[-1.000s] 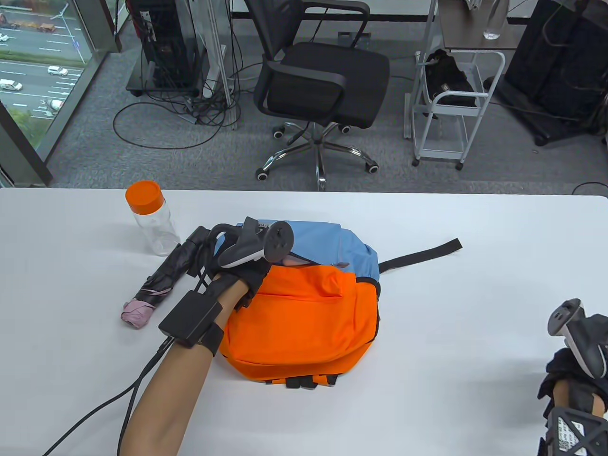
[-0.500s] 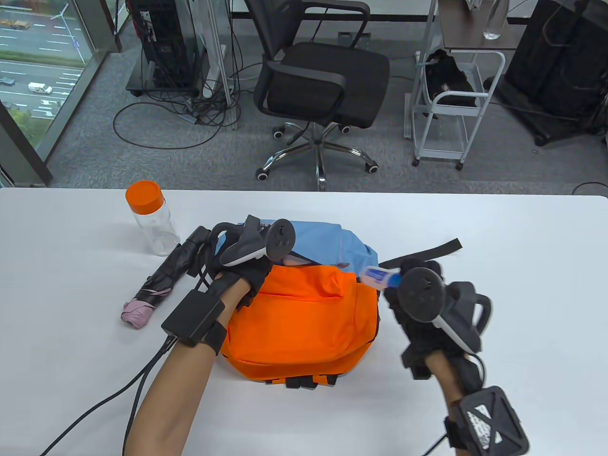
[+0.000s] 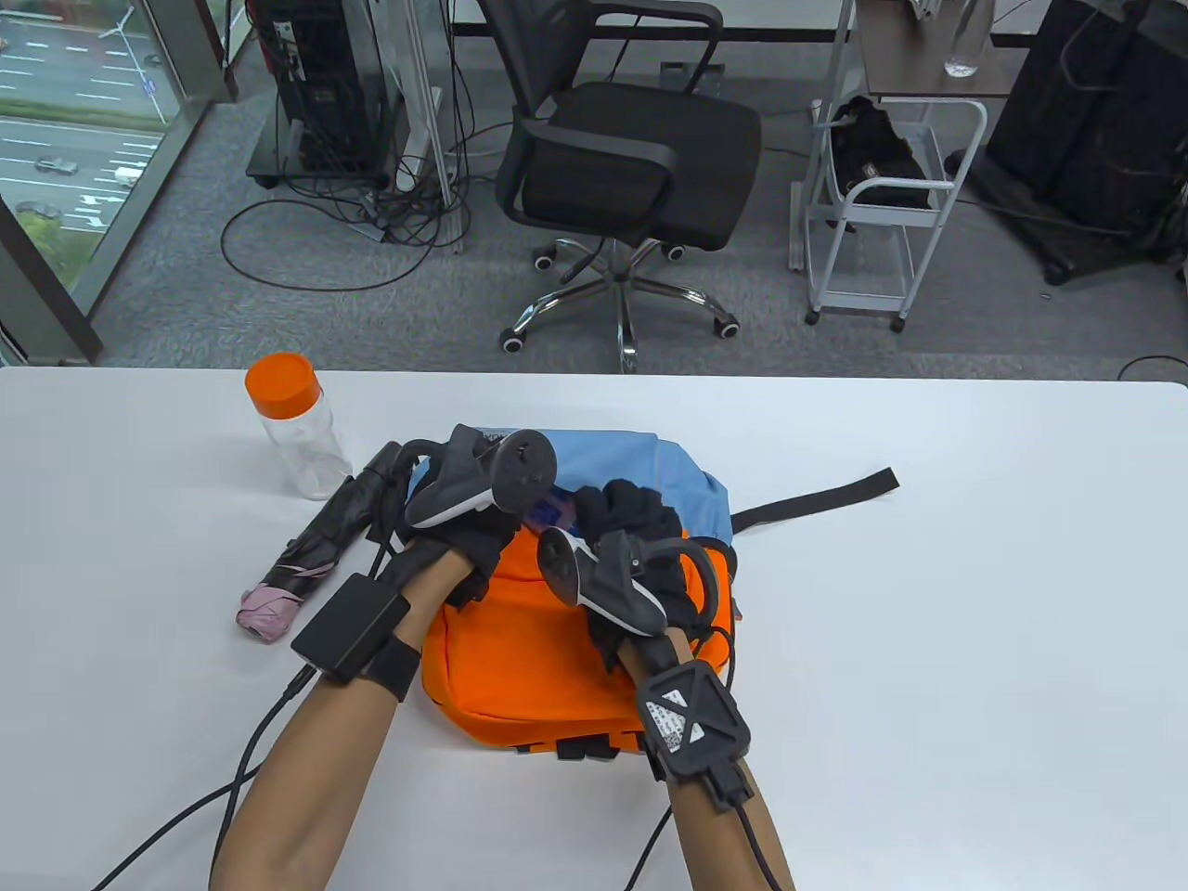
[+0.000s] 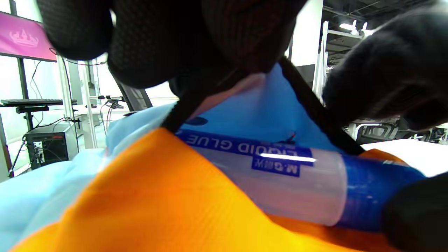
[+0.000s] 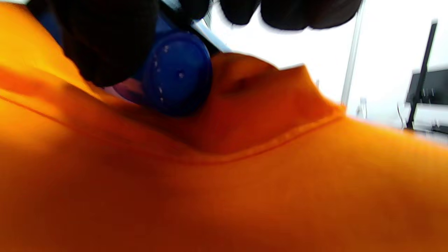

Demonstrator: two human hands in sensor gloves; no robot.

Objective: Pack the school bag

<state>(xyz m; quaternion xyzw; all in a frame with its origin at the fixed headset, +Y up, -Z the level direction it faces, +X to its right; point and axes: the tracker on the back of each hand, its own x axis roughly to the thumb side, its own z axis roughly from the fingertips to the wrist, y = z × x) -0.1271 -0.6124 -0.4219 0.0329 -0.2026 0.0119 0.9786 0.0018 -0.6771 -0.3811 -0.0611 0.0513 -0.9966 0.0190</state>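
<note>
An orange and light-blue school bag [image 3: 548, 650] lies flat in the middle of the white table. My left hand [image 3: 487, 534] grips the edge of the bag's opening at its upper left and holds it up; in the left wrist view its fingers [image 4: 196, 42] pinch the black zipper edge. My right hand [image 3: 624, 522] holds a liquid glue bottle [image 4: 276, 175] with a blue cap [image 5: 176, 75] at the opening, its front end between the orange flap and the blue lining. Only a bit of the bottle's label [image 3: 549, 512] shows in the table view.
A clear water bottle with an orange cap [image 3: 295, 427] stands at the left rear of the bag. A folded dark umbrella [image 3: 316, 548] lies beside my left wrist. The bag's black strap [image 3: 817, 497] trails to the right. Bare table [image 3: 974, 603] lies to the right.
My right hand came in from the table's right edge with the glue bottle and moved left to the bag's opening. My left hand stayed at the opening and shifted slightly left.
</note>
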